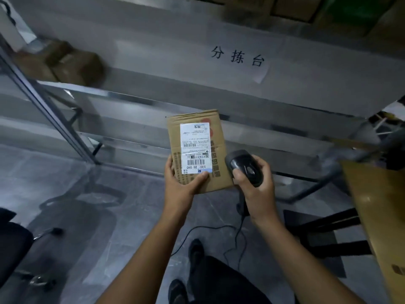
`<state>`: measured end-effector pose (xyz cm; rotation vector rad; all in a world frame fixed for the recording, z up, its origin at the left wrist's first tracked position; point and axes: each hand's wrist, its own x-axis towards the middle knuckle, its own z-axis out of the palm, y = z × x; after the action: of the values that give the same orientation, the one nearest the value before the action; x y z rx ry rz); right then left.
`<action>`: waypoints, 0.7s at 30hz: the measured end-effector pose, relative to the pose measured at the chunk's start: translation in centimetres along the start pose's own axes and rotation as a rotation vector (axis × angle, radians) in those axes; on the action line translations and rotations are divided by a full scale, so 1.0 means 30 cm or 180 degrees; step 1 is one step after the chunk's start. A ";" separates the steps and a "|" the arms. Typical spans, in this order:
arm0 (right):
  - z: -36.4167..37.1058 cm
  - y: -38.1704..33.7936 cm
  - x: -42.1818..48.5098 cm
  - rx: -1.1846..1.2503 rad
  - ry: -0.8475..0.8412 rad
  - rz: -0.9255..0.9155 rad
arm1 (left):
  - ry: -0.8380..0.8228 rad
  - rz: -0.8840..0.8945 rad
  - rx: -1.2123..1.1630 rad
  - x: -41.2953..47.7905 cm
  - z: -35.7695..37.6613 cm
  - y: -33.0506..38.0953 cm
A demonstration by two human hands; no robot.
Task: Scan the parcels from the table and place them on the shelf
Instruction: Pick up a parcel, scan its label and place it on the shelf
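A small brown cardboard parcel [215, 137] with a white shipping label [195, 148] faces up in the middle of the view. My left hand [182, 183] grips its near left corner, thumb lying across the label's lower edge. My right hand [256, 183] grips a black handheld barcode scanner [245, 166] just right of the parcel, its head level with the parcel's lower right side. The scanner's cable [219, 229] trails down to the floor. A metal shelf [131, 99] runs behind the parcel.
A brown parcel [65, 62] lies on the shelf at upper left. A paper sign with black characters [238, 55] is on the steel surface above. A large cardboard box [377, 207] stands at right, a black chair [13, 244] at lower left.
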<state>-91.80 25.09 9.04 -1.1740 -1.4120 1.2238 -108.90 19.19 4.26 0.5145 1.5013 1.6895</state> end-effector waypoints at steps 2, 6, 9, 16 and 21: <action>0.071 -0.018 0.039 -0.0016 -0.0107 -0.0071 | 0.0094 0.0026 -0.0020 0.036 -0.048 0.033; 0.241 -0.024 0.127 0.0130 -0.0231 -0.0048 | 0.0188 0.0004 -0.0086 0.128 -0.150 0.124; 0.390 -0.006 0.219 0.0292 -0.0360 0.0026 | 0.0283 0.0034 -0.0055 0.233 -0.230 0.193; 0.719 -0.012 0.488 0.0690 -0.0634 0.0145 | 0.0687 0.0038 0.0283 0.567 -0.348 0.323; 0.860 -0.002 0.667 0.0830 -0.0732 0.0271 | 0.0965 -0.0021 0.0692 0.782 -0.375 0.390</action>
<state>-120.06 41.31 7.32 -0.9443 -1.3275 1.5917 -134.74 30.59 8.28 0.3759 1.9167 1.6631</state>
